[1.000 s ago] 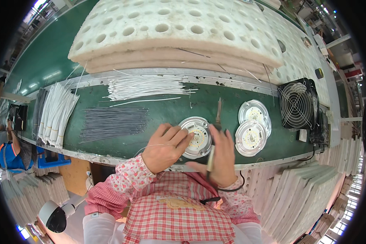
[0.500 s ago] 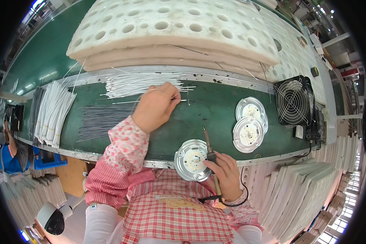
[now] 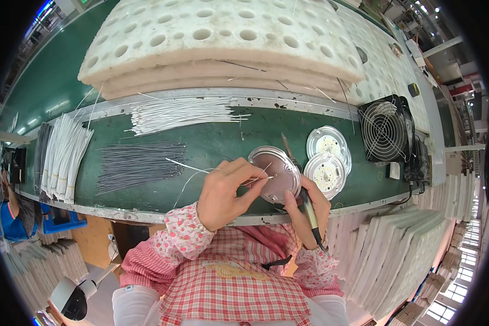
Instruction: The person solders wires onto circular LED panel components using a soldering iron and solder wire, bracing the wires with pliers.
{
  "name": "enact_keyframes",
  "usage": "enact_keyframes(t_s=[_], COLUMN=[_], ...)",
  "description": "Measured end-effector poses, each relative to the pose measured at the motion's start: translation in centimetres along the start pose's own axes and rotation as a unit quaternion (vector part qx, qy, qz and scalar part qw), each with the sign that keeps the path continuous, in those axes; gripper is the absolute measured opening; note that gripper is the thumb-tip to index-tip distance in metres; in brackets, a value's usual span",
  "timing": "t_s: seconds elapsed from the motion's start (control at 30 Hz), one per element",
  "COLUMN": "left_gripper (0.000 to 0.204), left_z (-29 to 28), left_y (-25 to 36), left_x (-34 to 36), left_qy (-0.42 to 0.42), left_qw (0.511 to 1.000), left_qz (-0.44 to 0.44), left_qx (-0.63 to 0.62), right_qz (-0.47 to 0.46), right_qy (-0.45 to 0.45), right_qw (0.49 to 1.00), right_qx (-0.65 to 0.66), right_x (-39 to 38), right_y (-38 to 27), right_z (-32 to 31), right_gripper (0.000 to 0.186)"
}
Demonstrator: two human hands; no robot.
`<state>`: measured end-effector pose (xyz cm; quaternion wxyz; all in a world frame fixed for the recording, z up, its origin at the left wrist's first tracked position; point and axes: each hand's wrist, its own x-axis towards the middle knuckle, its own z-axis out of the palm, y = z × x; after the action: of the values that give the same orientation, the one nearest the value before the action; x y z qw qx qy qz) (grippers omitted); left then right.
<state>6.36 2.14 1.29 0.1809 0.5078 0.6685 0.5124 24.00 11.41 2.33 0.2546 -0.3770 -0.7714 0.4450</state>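
My left hand (image 3: 228,190) pinches a white wire (image 3: 187,165), whose tail sticks out to the left. A second pale, thin strand also trails from these fingers. Two fine ends poke out past the fingertips, at the middle of a round metal lamp plate (image 3: 284,182). My right hand (image 3: 312,212) grips that plate by its near right edge, with its hollow, shiny side facing me. The same hand holds a soldering iron (image 3: 309,212), its tip (image 3: 285,144) pointing away beyond the plate. Whether the wire ends touch the plate, I cannot tell.
Bundles of white wires (image 3: 185,115) and grey wires (image 3: 141,165) lie on the green bench, more (image 3: 68,157) at far left. Two lamp plates (image 3: 326,175) overlap to the right, beside a black fan (image 3: 384,130). Thick white foam boards (image 3: 212,54) with holes stand behind.
My left hand has come from the wire piles to the plate, bringing a white wire. My right hand has raised the plate and turned its other side toward me, still holding the iron.
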Motion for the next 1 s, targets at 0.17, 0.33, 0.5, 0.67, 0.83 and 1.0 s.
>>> enact_keyframes(t_s=[0.17, 0.33, 0.5, 0.67, 0.83, 1.0], left_gripper=[0.012, 0.014, 0.017, 0.017, 0.02, 0.016], left_z=[0.5, 0.9, 1.0, -0.5, -1.2, -0.3], left_y=[-0.3, 0.0, 0.2, -0.7, -1.7, -1.8], left_x=[0.1, -0.3, -0.7, -0.6, -0.6, -0.8], left_qy=[0.008, 0.043, 0.051, -0.059, -0.101, -0.047], left_qw=[0.999, 0.993, 0.987, 0.997, 0.993, 0.993], left_qz=[0.029, 0.073, 0.121, 0.049, -0.011, -0.068], left_qx=[0.044, 0.085, 0.093, 0.006, -0.055, -0.089], right_qz=[-0.027, -0.068, -0.118, -0.062, -0.141, -0.147], right_qy=[0.009, 0.018, 0.042, -0.067, -0.146, -0.172], right_qw=[0.999, 0.996, 0.984, 0.995, 0.979, 0.972], right_qx=[-0.019, -0.064, -0.125, -0.029, 0.024, 0.061], right_x=[-0.2, -0.9, -2.1, -1.9, 2.6, 3.1], right_y=[-0.4, -1.8, -2.7, -2.2, 1.5, 1.8], right_z=[0.2, 0.5, 1.7, 0.3, -0.1, 1.1], right_gripper=[0.037, 0.041, 0.047, 0.077, 0.114, 0.117])
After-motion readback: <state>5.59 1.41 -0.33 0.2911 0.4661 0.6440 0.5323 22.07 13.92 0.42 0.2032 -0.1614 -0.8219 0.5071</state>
